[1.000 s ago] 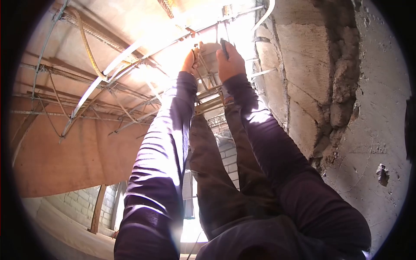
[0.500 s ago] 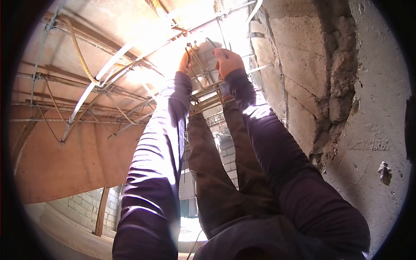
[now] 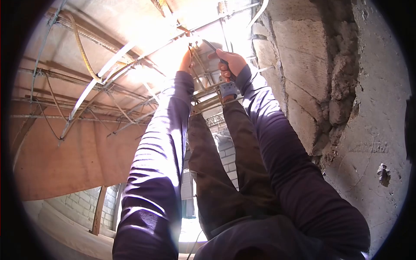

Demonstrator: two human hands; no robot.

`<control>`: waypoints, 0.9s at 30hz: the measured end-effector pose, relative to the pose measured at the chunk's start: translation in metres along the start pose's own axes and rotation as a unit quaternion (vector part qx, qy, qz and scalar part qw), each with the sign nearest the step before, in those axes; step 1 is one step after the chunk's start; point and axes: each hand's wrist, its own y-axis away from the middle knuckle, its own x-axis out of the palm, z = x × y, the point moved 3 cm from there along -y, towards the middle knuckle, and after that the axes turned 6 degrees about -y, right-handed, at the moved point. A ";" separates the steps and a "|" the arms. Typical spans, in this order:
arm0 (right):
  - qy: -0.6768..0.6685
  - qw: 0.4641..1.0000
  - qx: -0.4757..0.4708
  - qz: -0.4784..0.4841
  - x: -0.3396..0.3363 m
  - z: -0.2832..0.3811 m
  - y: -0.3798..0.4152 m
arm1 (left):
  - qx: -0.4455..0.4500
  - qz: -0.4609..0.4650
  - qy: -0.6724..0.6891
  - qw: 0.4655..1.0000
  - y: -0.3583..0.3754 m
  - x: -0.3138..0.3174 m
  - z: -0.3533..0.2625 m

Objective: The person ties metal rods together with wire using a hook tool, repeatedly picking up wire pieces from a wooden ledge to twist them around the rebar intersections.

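Observation:
My right hand [image 3: 232, 64] is raised, fingers wrapped round a slim dark tool [image 3: 211, 45] that looks like a rebar tying hook. Its thin shaft slants up and left toward a spot where steel bars cross. Close by on the left, my left hand [image 3: 186, 60] is up at that same crossing, fingers closed; glare hides what they pinch. A long rebar [image 3: 162, 44] runs diagonally just above the left hand. Below both hands are narrow bars forming a frame [image 3: 206, 103], near my shoe [image 3: 228, 90].
A lattice of rebar with a bent yellowish bar [image 3: 80, 50] spreads over pale boards at left. An orange-brown panel [image 3: 60, 158] hangs lower, beside a wooden post [image 3: 99, 211]. A rough block wall [image 3: 299, 56] with a deep crack and grey plaster [image 3: 372, 130] stands close on the right.
My right hand has shifted slightly right and turned, showing more of the dark tool and its fingers. My left hand stays at nearly the same place.

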 end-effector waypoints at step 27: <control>0.383 0.861 -0.220 -0.252 0.061 -0.013 0.020 | -0.065 0.012 0.027 0.997 -0.023 -0.014 0.023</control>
